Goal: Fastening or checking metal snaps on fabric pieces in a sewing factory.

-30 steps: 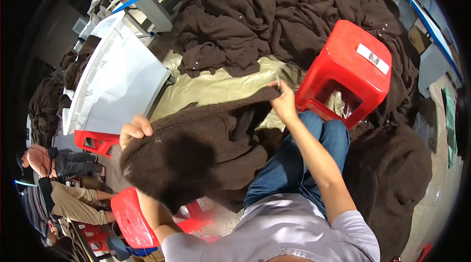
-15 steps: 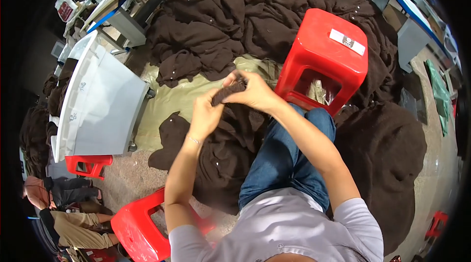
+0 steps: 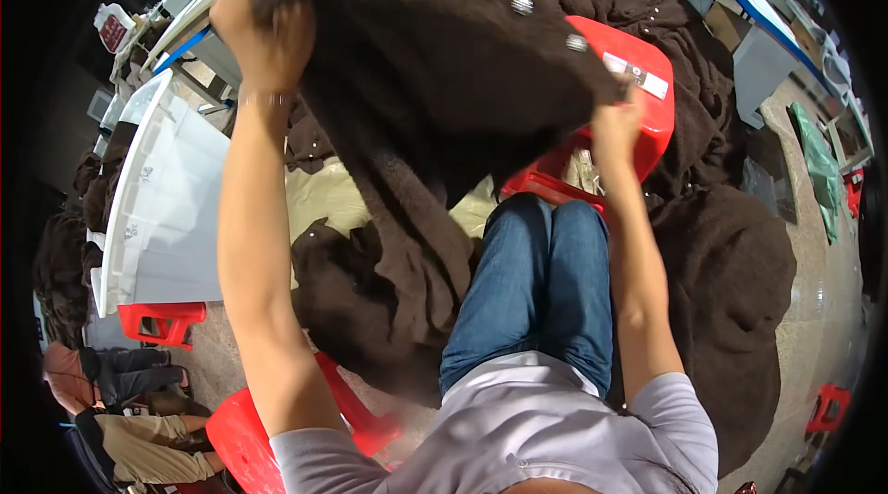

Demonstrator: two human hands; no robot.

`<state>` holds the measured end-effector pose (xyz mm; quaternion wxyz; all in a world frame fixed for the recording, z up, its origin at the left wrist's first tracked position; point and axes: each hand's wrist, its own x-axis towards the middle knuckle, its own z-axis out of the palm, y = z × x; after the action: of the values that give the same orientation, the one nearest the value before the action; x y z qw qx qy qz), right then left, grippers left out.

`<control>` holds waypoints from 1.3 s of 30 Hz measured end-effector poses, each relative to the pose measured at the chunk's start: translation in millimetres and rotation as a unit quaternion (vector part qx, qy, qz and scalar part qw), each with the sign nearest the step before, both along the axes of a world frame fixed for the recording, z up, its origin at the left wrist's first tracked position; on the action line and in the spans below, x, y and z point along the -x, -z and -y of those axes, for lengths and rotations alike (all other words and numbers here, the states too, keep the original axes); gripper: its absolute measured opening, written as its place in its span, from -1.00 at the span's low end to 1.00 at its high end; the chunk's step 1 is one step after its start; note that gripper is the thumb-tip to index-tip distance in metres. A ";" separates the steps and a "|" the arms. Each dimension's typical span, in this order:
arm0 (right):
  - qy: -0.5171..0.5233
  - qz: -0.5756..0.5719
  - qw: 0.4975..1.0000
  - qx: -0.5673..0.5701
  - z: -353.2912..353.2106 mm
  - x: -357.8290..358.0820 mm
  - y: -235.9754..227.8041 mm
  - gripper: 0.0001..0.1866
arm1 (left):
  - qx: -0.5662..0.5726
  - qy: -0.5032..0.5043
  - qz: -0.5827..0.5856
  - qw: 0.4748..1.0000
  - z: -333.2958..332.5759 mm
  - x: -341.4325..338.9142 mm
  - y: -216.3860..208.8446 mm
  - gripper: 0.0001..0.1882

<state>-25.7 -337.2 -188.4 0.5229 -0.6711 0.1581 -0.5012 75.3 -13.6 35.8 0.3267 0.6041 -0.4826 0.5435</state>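
Observation:
A dark brown fleecy piece of fabric [image 3: 435, 78] is stretched up in front of me, with shiny round buttons [image 3: 523, 5] spaced along its upper edge. At the upper left, my left hand [image 3: 268, 45] is closed on one end of that edge. Lower down on the right, my right hand [image 3: 617, 124] pinches the other end, in front of the red stool. From the left end the fabric hangs in folds beside my knees, onto the brown cloth [image 3: 342, 300] on the floor. The raised part is blurred by motion.
A red plastic stool [image 3: 652, 55] stands ahead on the right, partly covered. Brown cloth heaps [image 3: 731, 309] lie to my right and beyond it. On the left are a white bin [image 3: 171, 207] and another red stool [image 3: 245, 438]. Two seated people are at the lower left.
My hands were close together on a bunched bit of brown fabric. They have spread wide apart, the left up and leftward, the right to the right, lifting the buttoned edge.

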 end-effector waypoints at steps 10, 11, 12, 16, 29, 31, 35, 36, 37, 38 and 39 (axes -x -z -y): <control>0.041 -0.198 0.967 0.158 83.1 257.5 95.0 -0.62 | -0.128 0.015 -0.537 0.834 -11.6 164.1 355.5 -0.68; 0.044 -0.246 0.959 0.130 77.8 280.9 123.0 -0.56 | -0.104 0.038 -0.570 0.814 -7.7 176.2 380.8 -0.63; 0.049 -0.295 0.939 0.173 55.6 291.1 127.2 -0.52 | -0.072 0.036 -0.617 0.783 -9.4 188.1 399.5 -0.60; 0.019 -0.431 0.898 0.091 29.0 329.1 180.9 -0.63 | 0.135 0.037 -0.776 0.615 -3.3 223.4 439.2 -0.71; 0.016 -0.301 0.953 0.026 -35.7 292.6 147.9 -0.71 | 0.280 0.186 -0.807 0.485 11.4 251.3 396.3 -0.43; -0.020 -0.310 0.950 0.035 -55.2 287.1 139.4 -0.74 | 0.298 0.195 -0.795 0.492 12.4 249.6 401.9 -0.50; -0.080 -0.298 0.949 0.064 -83.2 281.1 129.7 -0.79 | 0.276 0.175 -0.783 0.530 13.6 251.6 405.2 -0.53; -0.092 -0.300 0.948 0.057 -86.7 280.5 130.7 -0.80 | 0.275 0.164 -0.778 0.540 13.9 252.6 405.0 -0.55; -0.104 -0.302 0.946 0.050 -90.1 279.3 130.8 -0.80 | 0.275 0.153 -0.774 0.550 14.1 253.3 404.9 -0.57; -0.108 -0.302 0.945 0.069 -92.7 277.8 129.8 -0.76 | 0.274 0.153 -0.774 0.549 14.0 253.5 406.3 -0.57; -0.107 -0.302 0.945 0.069 -94.0 276.9 130.7 -0.76 | 0.286 0.151 -0.774 0.544 13.7 253.5 407.9 -0.59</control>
<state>-302.6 -243.3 -319.1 0.4540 -0.8383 0.2010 -0.2254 -178.2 -27.3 -372.1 0.8061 0.5834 0.0543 -0.0830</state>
